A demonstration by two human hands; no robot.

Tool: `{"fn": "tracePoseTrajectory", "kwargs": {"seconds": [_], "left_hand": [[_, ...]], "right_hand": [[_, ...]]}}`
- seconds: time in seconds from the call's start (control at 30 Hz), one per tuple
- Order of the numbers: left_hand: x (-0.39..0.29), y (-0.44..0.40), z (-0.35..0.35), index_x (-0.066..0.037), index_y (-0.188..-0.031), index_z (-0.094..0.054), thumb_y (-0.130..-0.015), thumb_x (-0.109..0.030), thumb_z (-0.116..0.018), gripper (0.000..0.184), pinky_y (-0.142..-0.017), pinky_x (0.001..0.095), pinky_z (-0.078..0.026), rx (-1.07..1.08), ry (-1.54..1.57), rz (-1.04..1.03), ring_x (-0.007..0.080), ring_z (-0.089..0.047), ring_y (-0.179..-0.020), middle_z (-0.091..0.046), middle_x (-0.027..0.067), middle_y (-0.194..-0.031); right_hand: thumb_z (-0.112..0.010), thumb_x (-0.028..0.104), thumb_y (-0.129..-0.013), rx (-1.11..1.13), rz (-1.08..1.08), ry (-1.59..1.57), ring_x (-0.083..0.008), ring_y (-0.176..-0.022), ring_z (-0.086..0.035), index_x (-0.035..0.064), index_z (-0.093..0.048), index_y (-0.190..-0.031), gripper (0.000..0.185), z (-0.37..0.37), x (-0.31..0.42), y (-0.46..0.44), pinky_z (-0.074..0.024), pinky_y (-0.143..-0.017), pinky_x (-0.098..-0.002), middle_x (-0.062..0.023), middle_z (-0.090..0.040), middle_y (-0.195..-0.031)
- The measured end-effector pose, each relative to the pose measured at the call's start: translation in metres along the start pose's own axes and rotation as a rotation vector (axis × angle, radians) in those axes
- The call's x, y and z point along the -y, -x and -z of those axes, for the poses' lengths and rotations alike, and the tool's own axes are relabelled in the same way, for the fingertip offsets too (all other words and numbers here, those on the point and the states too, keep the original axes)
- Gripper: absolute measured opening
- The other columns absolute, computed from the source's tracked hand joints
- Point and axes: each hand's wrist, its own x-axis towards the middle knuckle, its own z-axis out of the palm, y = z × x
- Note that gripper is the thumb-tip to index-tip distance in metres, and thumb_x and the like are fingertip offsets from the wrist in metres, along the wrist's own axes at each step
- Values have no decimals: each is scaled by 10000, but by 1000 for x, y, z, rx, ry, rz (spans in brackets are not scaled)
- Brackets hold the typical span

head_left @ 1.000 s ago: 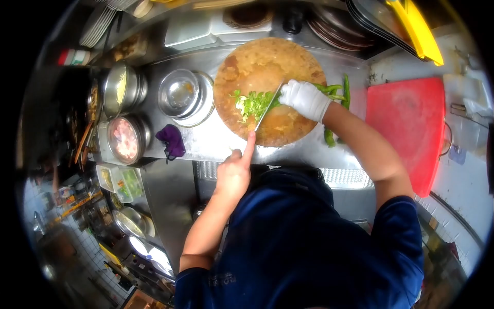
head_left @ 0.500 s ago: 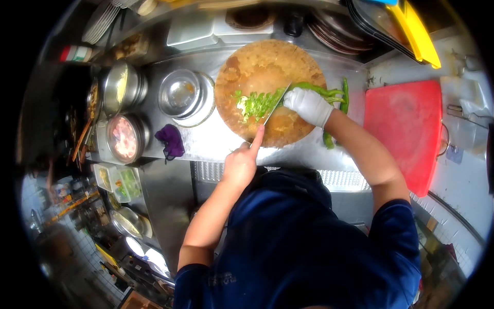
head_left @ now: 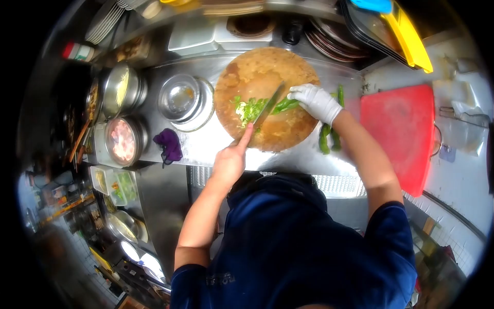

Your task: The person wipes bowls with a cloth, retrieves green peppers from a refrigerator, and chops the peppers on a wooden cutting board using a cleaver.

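My bare left hand (head_left: 230,164) is wrapped round the handle of a kitchen knife (head_left: 269,105), index finger stretched along it. The blade lies slantwise over the round wooden chopping board (head_left: 267,67), between a heap of chopped green pepper (head_left: 248,109) and a green pepper piece (head_left: 284,106). In a white glove, my right hand (head_left: 315,101) covers the right end of that piece, its fingers bent over it; the grip underneath is partly hidden. Whole long green peppers (head_left: 324,139) lie by the board's right edge, below the gloved hand.
To the left stand stacked metal bowls (head_left: 178,98), a bowl of raw meat (head_left: 122,140), a bowl of pale shreds (head_left: 116,91) and a purple cloth item (head_left: 168,146). A red cutting board (head_left: 397,134) lies at right. White containers (head_left: 193,35) and stacked plates (head_left: 334,44) line the back.
The knife has moved left and its blade lies flatter, against the chopped heap. My gloved right hand has shifted slightly right, with its fingers straighter, showing more of the pepper piece.
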Motion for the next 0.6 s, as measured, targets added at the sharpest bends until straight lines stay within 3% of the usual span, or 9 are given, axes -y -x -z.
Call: {"fn": "tracePoseTrajectory", "kwargs": {"seconds": [0.13,0.27,0.6], "left_hand": [[18,5,8,-232,-1653,-360,-842,66,-586,893,-730,492,-594,-62,-32,13,375,-718,-757,-698,195,-877],[21,4,7,-218,-1650,-369,-829,67,-592,897,-717,489,-592,-80,-53,-10,376,-709,-735,-678,184,-840],[-11,25,25,-212,-1652,-363,-818,65,-604,911,-667,492,-591,-39,-76,-73,376,-697,-686,-665,182,-819]], "right_hand": [[-576,24,-918,-58,113,37,-316,-1159,-656,143,-698,-1244,368,-15,20,-1,-548,-1013,-393,-97,-690,-1314],[-579,34,-906,-162,95,-40,-305,-1108,-657,131,-695,-1220,349,-21,50,1,-561,-974,-390,-89,-700,-1231],[-600,57,-896,-139,110,8,-269,-989,-633,126,-719,-1185,320,-30,49,2,-573,-873,-371,-65,-699,-1084]]}}
